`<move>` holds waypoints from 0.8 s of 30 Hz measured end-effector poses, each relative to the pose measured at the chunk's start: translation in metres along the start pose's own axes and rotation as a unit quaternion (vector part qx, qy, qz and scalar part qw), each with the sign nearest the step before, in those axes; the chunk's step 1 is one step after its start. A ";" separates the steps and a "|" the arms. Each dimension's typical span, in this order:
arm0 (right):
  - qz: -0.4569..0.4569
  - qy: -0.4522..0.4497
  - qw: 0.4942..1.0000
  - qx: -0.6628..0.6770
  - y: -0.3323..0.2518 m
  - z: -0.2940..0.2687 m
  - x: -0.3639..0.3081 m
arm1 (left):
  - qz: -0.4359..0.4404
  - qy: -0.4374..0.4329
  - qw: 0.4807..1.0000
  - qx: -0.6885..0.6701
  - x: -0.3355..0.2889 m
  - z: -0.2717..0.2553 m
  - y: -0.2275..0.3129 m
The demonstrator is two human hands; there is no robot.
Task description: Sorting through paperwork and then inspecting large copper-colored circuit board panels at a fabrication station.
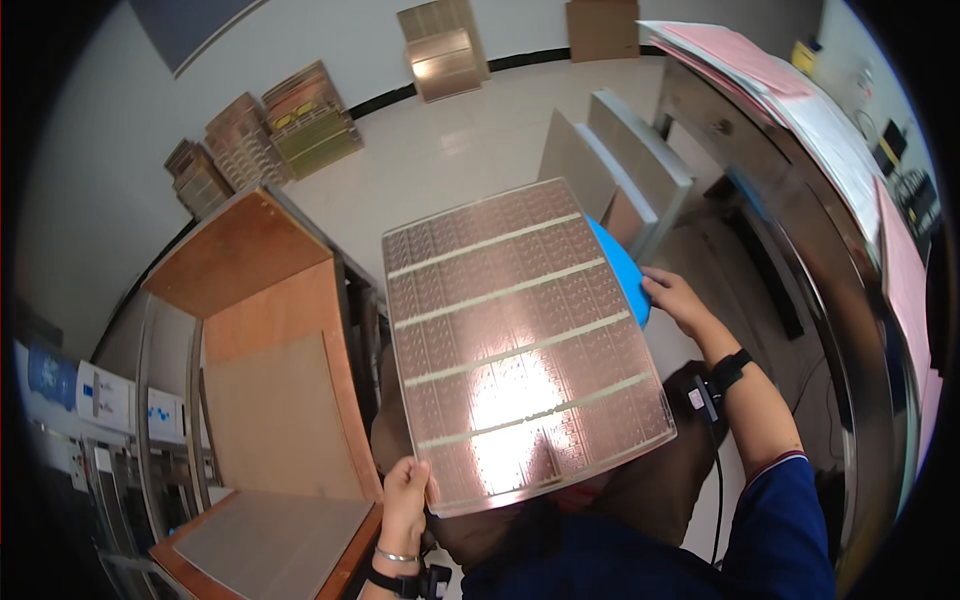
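Observation:
A copper-coloured circuit board panel [510,340] with several pale stripes across it is held tilted before me, above my lap. My left hand [404,497] grips its lower left corner, thumb on the front face. My right hand [683,301] is closed on the edge of a flat blue piece [622,268] that shows beyond the panel's right side. Most of that blue piece is hidden behind the panel, so its full shape cannot be told. Glare whitens the panel's lower middle.
On my left stands a wood-lined cart [265,400] with a metal frame. Grey boards [640,165] stand upright beyond the panel. To the right is a metal bench [790,150] bearing pink and white sheets [750,65]. More panels [310,125] lean along the far wall.

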State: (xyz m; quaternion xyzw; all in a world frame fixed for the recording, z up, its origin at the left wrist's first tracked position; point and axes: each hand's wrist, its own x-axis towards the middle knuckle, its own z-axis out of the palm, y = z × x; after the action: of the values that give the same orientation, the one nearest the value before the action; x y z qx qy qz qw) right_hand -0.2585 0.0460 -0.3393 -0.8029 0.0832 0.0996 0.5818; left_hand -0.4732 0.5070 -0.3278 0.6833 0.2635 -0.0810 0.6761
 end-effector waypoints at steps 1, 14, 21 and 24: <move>0.009 0.005 0.999 0.044 -0.004 0.001 0.004 | -0.003 0.009 1.000 -0.004 0.010 0.000 0.006; -0.140 0.092 0.981 -0.102 0.003 0.045 -0.007 | 0.032 -0.022 0.999 0.007 0.080 -0.011 0.032; -0.207 0.131 0.908 -0.339 -0.021 0.107 -0.089 | 0.125 0.012 0.992 0.025 0.082 -0.001 0.051; -0.184 0.137 0.882 -0.411 -0.030 0.123 -0.099 | 0.126 0.002 0.990 0.071 0.078 0.006 0.056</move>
State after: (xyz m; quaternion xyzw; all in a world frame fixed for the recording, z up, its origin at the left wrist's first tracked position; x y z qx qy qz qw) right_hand -0.3541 0.1739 -0.3232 -0.9765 -0.0356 -0.0946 0.1903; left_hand -0.3789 0.5241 -0.3153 0.7575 0.1704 -0.0128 0.6301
